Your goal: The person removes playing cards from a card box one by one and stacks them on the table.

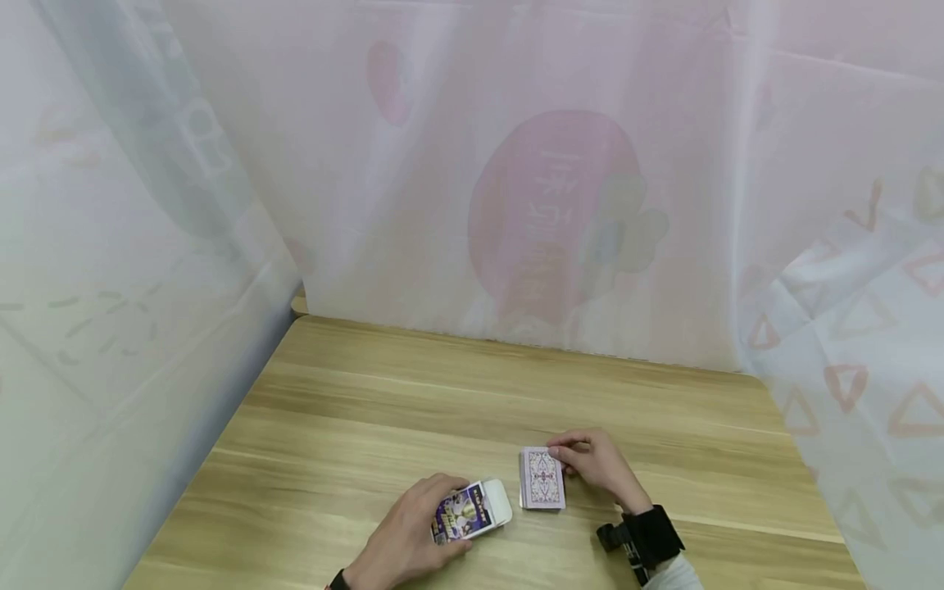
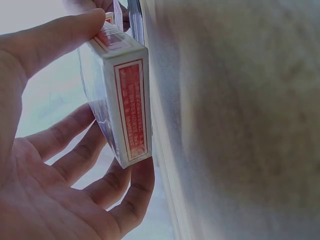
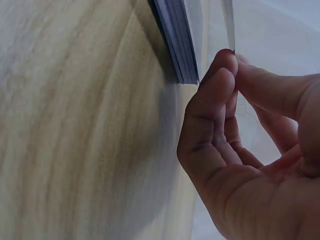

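Left hand (image 1: 409, 528) spread wide, thumb and fingers gripping opposite edges of purple-and-white rectangular cardboard box (image 1: 463, 515). Right hand (image 1: 599, 465): fingertips together, pinching thin white card (image 3: 229, 22) over grey-edged rectangular card stack (image 3: 176, 42), box's 2 o'clock.

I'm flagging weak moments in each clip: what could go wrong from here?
The right hand pinches what looks like a card by its edge, above the deck, so it might slip or tilt.

The open flap of the card box points towards the deck close by and could nudge the cards.

The left hand grips the box across its narrow sides; squeezing harder might bend it.
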The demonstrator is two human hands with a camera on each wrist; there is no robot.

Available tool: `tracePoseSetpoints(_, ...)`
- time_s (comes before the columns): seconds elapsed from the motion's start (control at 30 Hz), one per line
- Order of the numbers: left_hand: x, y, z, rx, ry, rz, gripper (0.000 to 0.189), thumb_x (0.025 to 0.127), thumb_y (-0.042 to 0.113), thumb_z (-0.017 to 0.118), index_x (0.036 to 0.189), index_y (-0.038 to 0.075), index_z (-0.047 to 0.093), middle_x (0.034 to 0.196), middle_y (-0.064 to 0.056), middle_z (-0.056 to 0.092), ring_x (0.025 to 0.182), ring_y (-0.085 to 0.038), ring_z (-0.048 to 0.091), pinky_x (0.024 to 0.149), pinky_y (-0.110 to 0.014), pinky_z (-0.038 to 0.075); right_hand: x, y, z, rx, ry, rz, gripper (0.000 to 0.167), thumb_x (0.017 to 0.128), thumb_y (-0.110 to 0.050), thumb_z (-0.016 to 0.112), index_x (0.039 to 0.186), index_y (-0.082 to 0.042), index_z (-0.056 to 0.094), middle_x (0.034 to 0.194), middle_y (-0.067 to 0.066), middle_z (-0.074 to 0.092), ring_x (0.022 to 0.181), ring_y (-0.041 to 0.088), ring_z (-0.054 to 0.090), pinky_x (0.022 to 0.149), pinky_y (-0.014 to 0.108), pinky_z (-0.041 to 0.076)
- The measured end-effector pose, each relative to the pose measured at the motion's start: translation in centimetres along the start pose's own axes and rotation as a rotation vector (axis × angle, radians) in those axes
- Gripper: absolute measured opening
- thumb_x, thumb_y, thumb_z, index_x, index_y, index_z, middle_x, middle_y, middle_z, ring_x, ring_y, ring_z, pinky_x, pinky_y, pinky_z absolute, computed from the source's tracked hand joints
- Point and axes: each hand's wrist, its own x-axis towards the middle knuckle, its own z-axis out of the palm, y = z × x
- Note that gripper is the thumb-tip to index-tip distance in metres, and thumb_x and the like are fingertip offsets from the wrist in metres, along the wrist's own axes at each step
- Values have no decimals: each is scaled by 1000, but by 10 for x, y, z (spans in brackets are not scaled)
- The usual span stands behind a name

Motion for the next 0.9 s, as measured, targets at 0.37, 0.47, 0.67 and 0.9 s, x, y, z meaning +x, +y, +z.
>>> tracePoseSetpoints(0.37, -1, 2, -1, 4, -10, -22, 67, 74, 26, 97, 132, 13, 66, 122, 6, 70, 101, -3, 61, 86, -27, 56, 2, -2, 9, -130, 84, -32, 7, 95, -7, 79, 101, -7, 83, 104, 11, 80, 77, 16, 72, 65, 24, 56)
tracePoseSetpoints(0.47, -1, 2, -1, 6, -7, -21, 67, 74, 26, 97, 132, 13, 66, 121, 6, 70, 101, -3, 61, 86, -27, 56, 2, -1, 11, -171, 96, -35, 6, 95, -7, 79, 99, -9, 83, 101, 7, 80, 79, 12, 68, 66, 22, 53)
tracePoseSetpoints(0.67, -2, 3, 0, 9, -16, -30, 67, 75, 27, 97, 132, 13, 66, 122, 7, 70, 101, -3, 61, 87, -27, 56, 1, -1, 13, -225, 108, -30, 6, 95, -9, 80, 97, -13, 84, 98, 2, 78, 77, 9, 58, 67, 23, 47)
tracePoseSetpoints(0.9, -1, 3, -1, 15, -15, -28, 68, 74, 28, 97, 132, 13, 66, 123, 6, 70, 103, -4, 61, 88, -29, 56, 1, -1, 14, -238, 125, -21, 8, 94, -8, 80, 96, -15, 84, 99, 0, 77, 76, 10, 56, 66, 23, 46)
